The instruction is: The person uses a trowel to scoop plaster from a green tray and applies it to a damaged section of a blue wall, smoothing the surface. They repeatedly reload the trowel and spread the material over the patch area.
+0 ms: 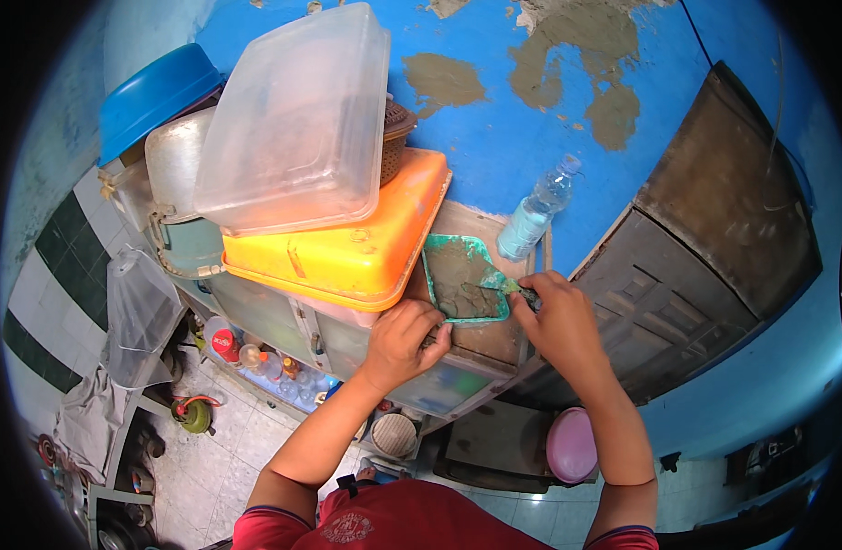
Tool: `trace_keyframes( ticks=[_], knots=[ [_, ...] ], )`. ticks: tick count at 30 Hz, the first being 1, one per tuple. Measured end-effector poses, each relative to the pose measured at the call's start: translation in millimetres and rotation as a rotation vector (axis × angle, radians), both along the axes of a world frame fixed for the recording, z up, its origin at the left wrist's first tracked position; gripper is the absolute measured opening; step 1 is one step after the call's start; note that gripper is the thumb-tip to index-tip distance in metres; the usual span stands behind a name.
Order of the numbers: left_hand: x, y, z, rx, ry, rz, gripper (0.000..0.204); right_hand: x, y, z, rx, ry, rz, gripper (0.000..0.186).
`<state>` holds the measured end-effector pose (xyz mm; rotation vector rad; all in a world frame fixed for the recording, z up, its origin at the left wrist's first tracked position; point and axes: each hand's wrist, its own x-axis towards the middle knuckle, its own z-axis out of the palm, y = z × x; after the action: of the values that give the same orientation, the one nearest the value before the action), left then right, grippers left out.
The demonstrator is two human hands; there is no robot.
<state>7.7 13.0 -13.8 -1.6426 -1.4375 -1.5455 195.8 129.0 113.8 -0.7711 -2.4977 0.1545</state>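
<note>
A green plastic tray point(427, 266) of wet grey cement point(465, 284) sits on top of the wooden cabinet. My left hand point(406, 341) is closed at the tray's near left corner, thumb and fingers pinching the rim. At the tray's right side, my right hand point(560, 316) grips a small scraper point(513, 288) smeared with green and grey. Its working end lies over the tray's right edge; most of its handle is hidden by my fingers. Just behind the tray stands a clear plastic bottle point(537, 207) with a pale blue label, close to the wall.
An upturned orange basin point(348, 257) and a clear plastic box point(293, 119) are stacked left of the tray. Grey cement patches point(577, 64) mark the blue wall. A dark wooden door point(696, 275) is at the right. Below are the cabinet's glass doors point(247, 307) and a pink tub point(570, 445).
</note>
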Motion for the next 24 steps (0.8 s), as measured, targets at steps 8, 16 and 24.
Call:
trace_keyframes(
  ticks=[8, 16, 24],
  knots=[
    [0, 0, 0, 0.0, -0.005, 0.001, 0.022, 1, -9, 15, -0.026, 0.01, 0.069, 0.023],
    [2, 1, 0, 0.004, 0.0, 0.012, 0.021, 14, -1, 25, -0.169, -0.031, 0.005, 0.028],
    [1, 3, -2, 0.01, 0.008, 0.009, 0.021, 12, -7, 19, -0.253, 0.065, -0.044, 0.025]
  ],
)
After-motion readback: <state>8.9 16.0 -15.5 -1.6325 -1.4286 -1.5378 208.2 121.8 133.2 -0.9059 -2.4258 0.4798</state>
